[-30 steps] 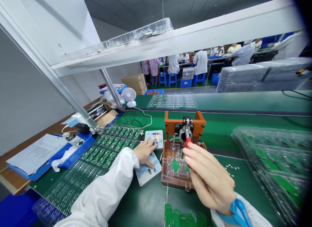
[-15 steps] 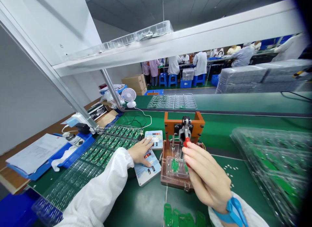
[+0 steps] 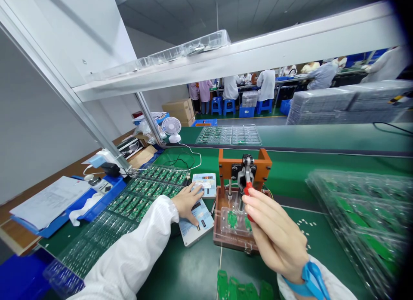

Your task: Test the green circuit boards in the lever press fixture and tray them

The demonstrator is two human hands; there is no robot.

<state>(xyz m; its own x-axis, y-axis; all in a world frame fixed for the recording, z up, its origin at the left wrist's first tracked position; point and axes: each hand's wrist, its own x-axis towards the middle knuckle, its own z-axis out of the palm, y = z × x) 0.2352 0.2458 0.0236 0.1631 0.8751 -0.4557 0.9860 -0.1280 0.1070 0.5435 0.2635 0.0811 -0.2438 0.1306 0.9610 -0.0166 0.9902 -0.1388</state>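
Observation:
My right hand [image 3: 277,231], with a blue strap at its wrist, is closed on the red lever handle [image 3: 248,189] of a toggle clamp. The clamp is bolted to an orange-framed test fixture [image 3: 226,162] with a brown base. Under a clear plate in the fixture lie green circuit boards [image 3: 232,219]. My left hand [image 3: 187,203] rests with fingers spread on the nearer white meter box [image 3: 196,229], partly covering its display. Just behind it stands a second meter box [image 3: 206,179] with lit red digits.
Trays of green boards lie at left [image 3: 145,188], and stacked clear trays [image 3: 361,214] stand at right. Several green pieces [image 3: 238,289] lie at the front edge. A small fan [image 3: 171,127] stands behind. A white shelf [image 3: 258,55] crosses overhead. People work in the background.
The red digits on both meter boxes have changed, and the nearer display now looks dark. Both hands keep nearly the same places; the whole view has shifted slightly.

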